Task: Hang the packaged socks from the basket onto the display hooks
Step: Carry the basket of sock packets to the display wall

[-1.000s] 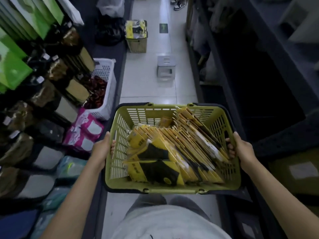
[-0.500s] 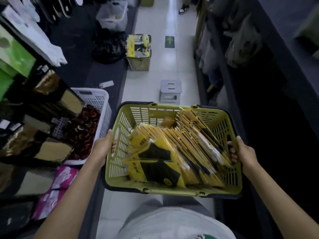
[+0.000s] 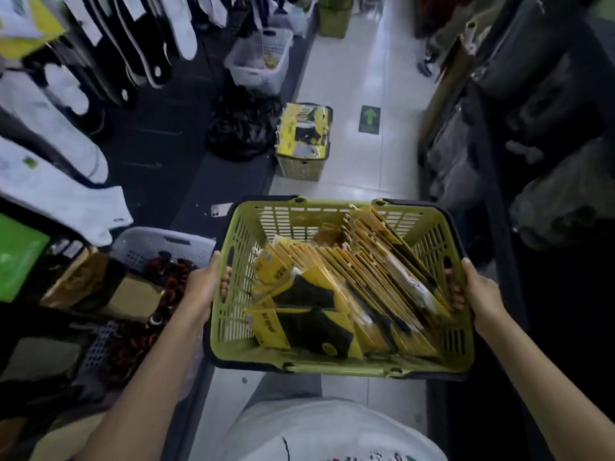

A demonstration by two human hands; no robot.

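Carried farther up the aisle, slotted green plastic basket [image 3: 332, 207] hangs between left hand [image 3: 203, 287] and right hand [image 3: 479, 291], each curled over a side rim. Yellow-carded packaged socks [image 3: 332, 294] inside, stacked nearer right; hanging sock display [image 3: 109, 44] up-left.

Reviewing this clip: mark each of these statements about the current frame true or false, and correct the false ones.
1. The left hand and the right hand both grip the green basket by its sides. True.
2. The basket being carried is empty. False: it is filled with yellow packaged socks.
3. A second green basket holding yellow packages stands on the floor ahead. True.
4. The right hand lifts a package toward a hook. False: it grips the carried basket's right side.
5. A green arrow marks the floor ahead. True.
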